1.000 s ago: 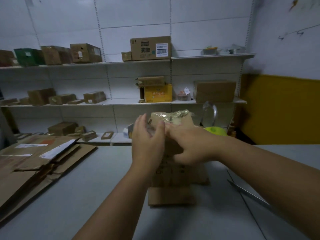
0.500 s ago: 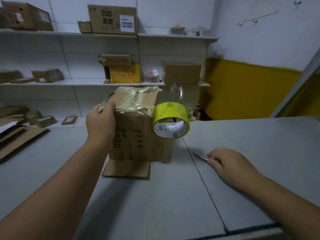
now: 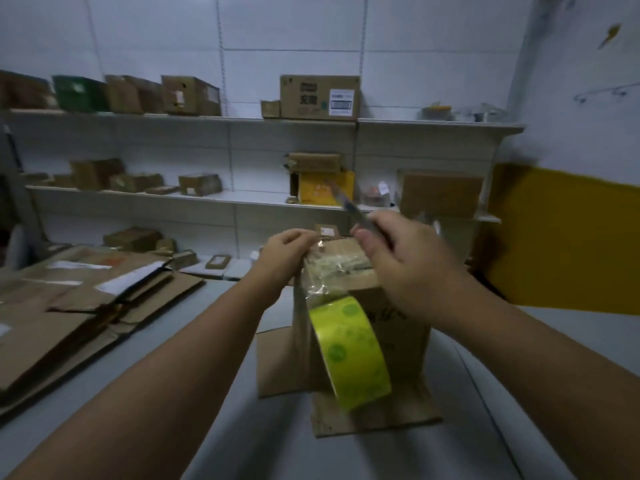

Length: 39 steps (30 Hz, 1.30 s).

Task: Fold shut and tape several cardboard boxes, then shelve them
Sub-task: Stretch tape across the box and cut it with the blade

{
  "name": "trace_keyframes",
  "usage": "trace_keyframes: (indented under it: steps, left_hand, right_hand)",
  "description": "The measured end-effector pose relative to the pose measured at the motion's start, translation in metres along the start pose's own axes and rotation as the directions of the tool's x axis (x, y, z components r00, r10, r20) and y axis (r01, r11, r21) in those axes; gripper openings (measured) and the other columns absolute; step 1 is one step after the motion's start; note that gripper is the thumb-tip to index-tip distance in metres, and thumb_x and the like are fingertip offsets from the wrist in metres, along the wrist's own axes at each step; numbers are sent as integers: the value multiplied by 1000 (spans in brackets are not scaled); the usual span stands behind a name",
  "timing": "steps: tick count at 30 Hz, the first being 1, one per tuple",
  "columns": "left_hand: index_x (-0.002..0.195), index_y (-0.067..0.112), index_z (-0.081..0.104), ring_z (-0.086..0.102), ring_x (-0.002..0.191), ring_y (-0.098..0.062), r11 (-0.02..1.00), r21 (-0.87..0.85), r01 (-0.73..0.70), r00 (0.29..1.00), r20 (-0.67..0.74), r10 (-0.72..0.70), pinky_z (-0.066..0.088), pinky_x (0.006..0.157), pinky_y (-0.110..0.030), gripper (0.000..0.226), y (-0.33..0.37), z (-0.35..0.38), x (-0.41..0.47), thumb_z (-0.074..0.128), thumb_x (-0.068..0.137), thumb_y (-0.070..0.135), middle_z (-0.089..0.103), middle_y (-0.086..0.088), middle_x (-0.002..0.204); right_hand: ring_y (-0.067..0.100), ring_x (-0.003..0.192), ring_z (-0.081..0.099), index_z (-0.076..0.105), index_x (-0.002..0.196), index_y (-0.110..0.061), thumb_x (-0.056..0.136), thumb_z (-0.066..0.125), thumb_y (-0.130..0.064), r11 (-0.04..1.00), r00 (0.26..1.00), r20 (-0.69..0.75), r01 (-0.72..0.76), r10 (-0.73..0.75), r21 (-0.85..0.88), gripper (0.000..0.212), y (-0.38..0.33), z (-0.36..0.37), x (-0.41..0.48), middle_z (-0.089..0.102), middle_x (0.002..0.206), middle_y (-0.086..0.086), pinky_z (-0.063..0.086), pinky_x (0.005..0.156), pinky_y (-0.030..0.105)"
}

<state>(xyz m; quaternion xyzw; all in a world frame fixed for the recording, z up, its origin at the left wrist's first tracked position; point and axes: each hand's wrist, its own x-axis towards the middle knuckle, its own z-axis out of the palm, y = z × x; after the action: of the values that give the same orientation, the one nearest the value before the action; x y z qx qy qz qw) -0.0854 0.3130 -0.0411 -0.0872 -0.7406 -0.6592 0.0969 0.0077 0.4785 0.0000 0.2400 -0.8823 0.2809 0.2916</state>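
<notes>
A brown cardboard box (image 3: pixel 398 327) stands upright on the grey table (image 3: pixel 194 341), its top covered with shiny clear tape. A yellow-green tape roll (image 3: pixel 349 351) hangs down the box's front from a strip of tape. My left hand (image 3: pixel 287 251) pinches that strip at the box's top left corner. My right hand (image 3: pixel 398 258) is above the box top, closed on a thin metal blade (image 3: pixel 346 200) that points up and to the left. The lower flaps of the box lie spread flat on the table.
Flattened cardboard boxes (image 3: pixel 69 306) are stacked on the table's left. White wall shelves (image 3: pixel 242 195) behind hold several boxes, among them a large labelled box (image 3: pixel 318 97) and a yellow box (image 3: pixel 325 187). A yellow panel (image 3: pixel 568 237) stands at the right.
My right hand picked the blade up off the table and raised it over the box top. The tape roll now hangs lower in front of the box. My left hand stays at the top corner.
</notes>
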Motion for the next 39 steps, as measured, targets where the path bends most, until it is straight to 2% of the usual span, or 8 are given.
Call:
trace_keyframes:
  steps: [3,6,11,14,20,24,34,39]
  left_hand:
    - [109,19,58,59,90,-8,999,-25,-41,963,-268,33,47,66,-18,19,1,-4,-24,56,92,27,63,-3,107]
    - [105,26,58,57,91,5,962,-93,-256,888,-415,197,46,72,-10,20,-2,-3,-88,63,86,27,61,5,105]
    - [122,55,44,50,115,5,953,-155,-259,965,-9,261,52,82,-16,76,-37,31,-163,77,54,44,46,30,125]
    - [133,54,30,44,128,-9,940,37,-339,939,-52,341,48,97,-45,97,-50,42,-157,83,53,42,35,27,138]
    - [134,62,23,40,130,-4,944,139,-299,946,-86,312,49,97,-42,111,-51,44,-152,86,45,43,32,36,137]
    - [130,63,26,39,125,9,929,168,-329,932,-103,348,43,92,-12,108,-43,39,-153,83,38,54,35,40,131]
    - [106,64,48,61,99,2,955,-125,-268,963,-33,266,56,70,-20,91,-23,39,-159,88,30,35,56,33,108]
    - [105,55,55,69,88,-13,968,-237,-81,989,104,108,56,65,-24,85,-43,44,-172,85,30,31,66,19,102]
  right_hand:
    - [21,77,52,54,92,-21,96,44,-38,965,980,176,-43,91,-259,19,2,32,22,61,86,0,36,64,32]
    - [21,84,57,59,91,-26,91,49,-45,962,960,208,-138,188,-236,22,17,40,25,62,86,-2,37,64,30]
    - [12,73,55,57,84,-27,85,47,-62,967,943,240,-194,230,-165,36,22,38,25,59,76,-8,39,61,30]
    - [11,73,55,57,83,-28,85,48,-63,965,940,239,-208,242,-159,36,21,38,25,58,76,-9,39,60,29]
    - [18,78,51,58,92,-28,91,43,-55,955,962,179,-156,205,-254,31,18,40,24,58,82,-6,35,62,30]
    - [18,75,46,60,91,-29,92,46,-45,956,966,159,-160,203,-246,21,17,40,26,56,81,-4,31,59,28]
    - [21,77,53,58,86,-30,94,44,-35,955,966,140,-180,216,-234,17,21,44,26,57,80,-3,38,62,30]
    - [19,76,53,54,84,-32,95,42,-35,945,960,127,-210,248,-251,17,20,45,25,58,80,-3,38,59,30]
